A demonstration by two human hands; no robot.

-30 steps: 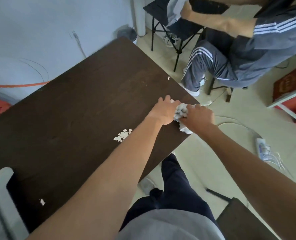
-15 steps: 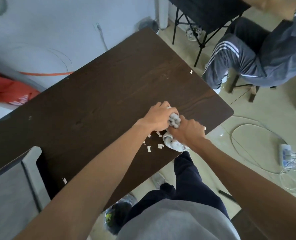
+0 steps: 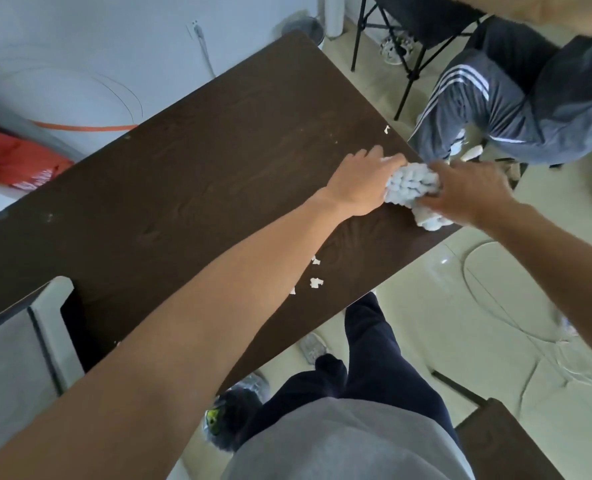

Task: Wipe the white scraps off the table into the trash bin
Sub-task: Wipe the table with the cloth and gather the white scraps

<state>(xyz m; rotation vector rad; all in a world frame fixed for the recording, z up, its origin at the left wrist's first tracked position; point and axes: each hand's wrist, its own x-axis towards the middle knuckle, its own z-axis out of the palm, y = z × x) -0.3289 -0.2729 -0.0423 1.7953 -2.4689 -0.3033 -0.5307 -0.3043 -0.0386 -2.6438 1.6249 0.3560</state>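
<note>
2 hands are seen close together at the right-hand corner of the dark tabletop [image 3: 201, 174], both on a white fluffy cloth [image 3: 410, 181]. The cloth is gripped by the right hand [image 3: 471, 194], whose fingers are curled over it, and its lower end reaches the near edge. The left hand [image 3: 358, 185] is laid against the cloth's left side with fingers stretched out; the tips are blurred, so a grip cannot be confirmed.

3 small white scraps [image 3: 316, 282] are left near the same edge, just beside the left forearm and well apart from the cloth. 1 more scrap [image 3: 387, 129] is seen by the far edge, beyond the hands. A broad run of dark wood is offered to the left of the hands; past the near edge only pale floor [image 3: 408, 271] is found, crossed by a looped cable [image 3: 488, 299].

A seated person [image 3: 488, 105] in striped trousers is cut off by the top of the frame, just beyond the corner.

Below the near edge a dark bin [image 3: 230, 419] with a clear liner is partly hidden by the tabletop and the grey shirt. Something yellow-green shows inside; the rest cannot be made out.
</note>
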